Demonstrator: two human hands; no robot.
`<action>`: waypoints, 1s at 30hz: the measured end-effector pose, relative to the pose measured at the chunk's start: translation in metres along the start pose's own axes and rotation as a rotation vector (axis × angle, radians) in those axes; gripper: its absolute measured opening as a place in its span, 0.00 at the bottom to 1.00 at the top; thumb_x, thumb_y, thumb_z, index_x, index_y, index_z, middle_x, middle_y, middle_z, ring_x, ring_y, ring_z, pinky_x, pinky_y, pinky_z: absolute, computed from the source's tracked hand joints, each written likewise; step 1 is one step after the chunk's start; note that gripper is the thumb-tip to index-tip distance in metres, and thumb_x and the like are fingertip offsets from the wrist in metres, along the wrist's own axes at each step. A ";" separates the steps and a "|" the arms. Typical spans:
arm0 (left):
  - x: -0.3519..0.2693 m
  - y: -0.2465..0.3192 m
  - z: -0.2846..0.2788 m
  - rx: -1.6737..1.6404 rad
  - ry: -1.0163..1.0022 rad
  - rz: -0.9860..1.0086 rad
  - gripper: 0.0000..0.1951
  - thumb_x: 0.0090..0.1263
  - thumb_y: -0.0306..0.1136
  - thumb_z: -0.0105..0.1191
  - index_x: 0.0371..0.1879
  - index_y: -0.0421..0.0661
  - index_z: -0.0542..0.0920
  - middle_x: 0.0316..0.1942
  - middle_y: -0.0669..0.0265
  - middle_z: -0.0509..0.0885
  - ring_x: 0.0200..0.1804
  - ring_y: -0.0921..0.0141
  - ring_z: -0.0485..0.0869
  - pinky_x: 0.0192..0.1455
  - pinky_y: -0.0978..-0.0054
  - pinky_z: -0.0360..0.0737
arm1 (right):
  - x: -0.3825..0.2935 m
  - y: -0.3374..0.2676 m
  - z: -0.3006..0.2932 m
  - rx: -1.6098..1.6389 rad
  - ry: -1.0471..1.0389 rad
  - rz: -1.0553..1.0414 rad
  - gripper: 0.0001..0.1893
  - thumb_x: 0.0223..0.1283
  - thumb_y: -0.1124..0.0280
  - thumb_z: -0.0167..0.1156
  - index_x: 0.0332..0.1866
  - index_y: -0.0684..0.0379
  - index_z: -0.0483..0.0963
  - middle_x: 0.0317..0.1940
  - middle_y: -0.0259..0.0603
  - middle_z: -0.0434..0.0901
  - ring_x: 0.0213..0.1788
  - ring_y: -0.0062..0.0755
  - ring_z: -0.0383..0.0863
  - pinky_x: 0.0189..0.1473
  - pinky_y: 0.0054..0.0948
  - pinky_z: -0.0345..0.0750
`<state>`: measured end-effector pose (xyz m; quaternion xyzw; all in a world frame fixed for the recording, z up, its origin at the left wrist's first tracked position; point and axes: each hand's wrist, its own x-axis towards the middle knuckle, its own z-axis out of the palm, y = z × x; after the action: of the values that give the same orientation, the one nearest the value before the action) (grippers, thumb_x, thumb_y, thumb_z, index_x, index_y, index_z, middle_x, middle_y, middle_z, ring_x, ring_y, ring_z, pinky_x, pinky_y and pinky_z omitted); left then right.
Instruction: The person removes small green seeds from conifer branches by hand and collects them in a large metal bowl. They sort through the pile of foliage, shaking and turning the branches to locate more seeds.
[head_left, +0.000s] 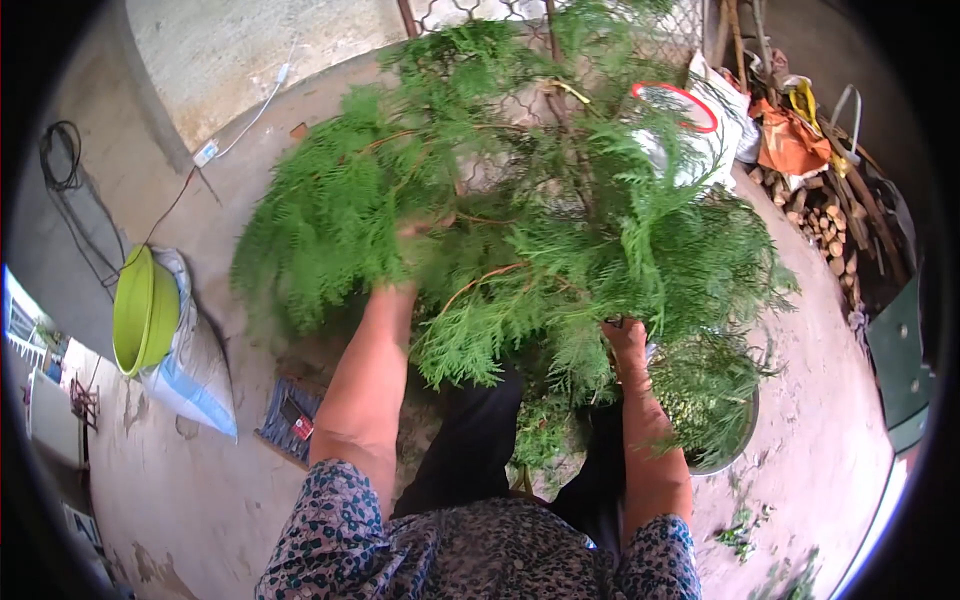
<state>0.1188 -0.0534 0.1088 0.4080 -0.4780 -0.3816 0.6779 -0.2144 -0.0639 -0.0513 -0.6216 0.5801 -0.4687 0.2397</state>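
Observation:
Large green conifer branches (330, 202) with flat, scale-like sprays fill the space before me. My left hand (420, 227) is deep among them, blurred and partly covered by leaves, and appears closed around a branch. Lower right, my right hand (630, 336) has its fingers curled around a small dark object (615, 322), mostly hidden by sprays. Below and right of that hand stands a round basin (739, 454) holding leafy clippings (701, 382). More green sprigs (540, 435) lie between my legs.
At left, a lime-green plastic basin (133, 315) leans against a white woven sack (199, 375). A low stool-like seat (285, 412) bears a small red-and-black item (300, 421). Stacked firewood (832, 229) and bags (791, 139) stand back right. Scattered leaves (739, 532) lie on the concrete floor.

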 end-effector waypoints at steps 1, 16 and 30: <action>0.007 -0.011 -0.008 -0.004 -0.015 -0.002 0.32 0.58 0.56 0.45 0.53 0.40 0.67 0.52 0.53 0.71 0.53 0.59 0.72 0.56 0.61 0.68 | -0.002 0.003 0.001 0.080 -0.034 0.008 0.14 0.39 0.65 0.63 0.30 0.62 0.72 0.20 0.41 0.75 0.22 0.30 0.73 0.27 0.31 0.70; -0.013 -0.042 -0.052 -0.238 -0.038 -0.143 0.19 0.63 0.37 0.47 0.52 0.44 0.69 0.48 0.63 0.74 0.48 0.69 0.75 0.47 0.68 0.75 | -0.010 0.008 -0.011 0.366 0.014 0.161 0.13 0.41 0.66 0.61 0.33 0.61 0.73 0.22 0.39 0.76 0.24 0.28 0.73 0.28 0.29 0.70; -0.069 -0.035 -0.036 -0.229 -0.188 -0.241 0.18 0.64 0.37 0.46 0.51 0.44 0.68 0.48 0.64 0.73 0.49 0.69 0.74 0.50 0.70 0.73 | -0.019 0.012 -0.016 0.442 0.119 0.199 0.11 0.42 0.68 0.59 0.33 0.61 0.74 0.22 0.37 0.76 0.23 0.26 0.73 0.28 0.26 0.70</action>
<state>0.1310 0.0029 0.0460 0.3449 -0.4406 -0.5482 0.6216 -0.2322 -0.0449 -0.0603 -0.4652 0.5347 -0.5941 0.3804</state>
